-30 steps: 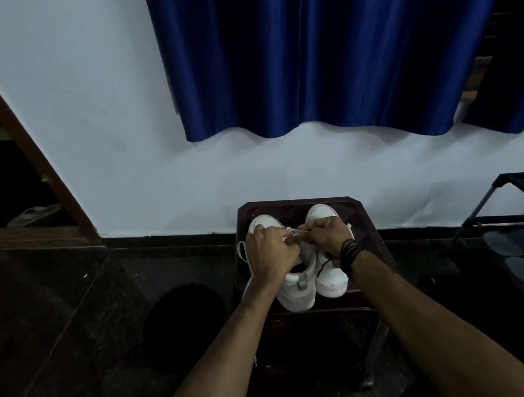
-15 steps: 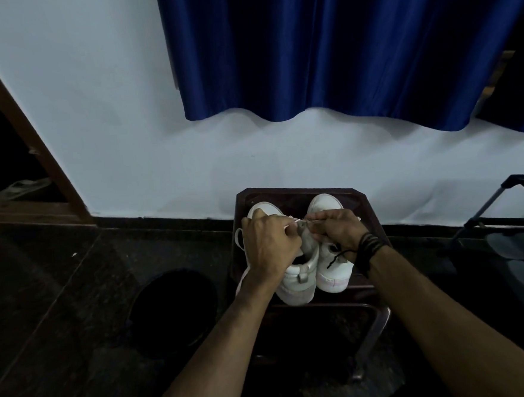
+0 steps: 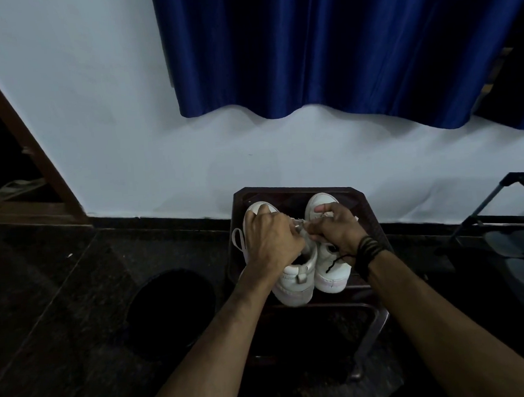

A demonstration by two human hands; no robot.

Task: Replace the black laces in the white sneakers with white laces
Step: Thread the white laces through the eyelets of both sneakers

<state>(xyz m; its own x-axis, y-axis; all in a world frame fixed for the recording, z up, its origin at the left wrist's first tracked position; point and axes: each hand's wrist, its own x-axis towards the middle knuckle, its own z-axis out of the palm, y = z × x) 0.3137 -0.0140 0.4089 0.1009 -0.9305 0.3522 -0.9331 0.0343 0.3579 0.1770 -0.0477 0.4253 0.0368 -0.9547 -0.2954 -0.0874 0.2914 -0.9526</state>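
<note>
- The two white sneakers [image 3: 297, 276] were set side by side on a dark stool [image 3: 367, 209] in the lower middle of the frame, toes toward the wall, probably so that the eyelets faced upward within reach.
- The left hand [image 3: 271, 244] was curled over the left sneaker, fingers pinching a white lace [image 3: 238, 238], a loop of which hung at the shoe's left side.
- The right hand [image 3: 337, 227] was closed in a pinch at the same spot, apparently drawing the lace taut.
- A black lace [image 3: 336, 260] end trailed over the right sneaker beneath the wrist; that shoe was judged not yet relaced.
</note>
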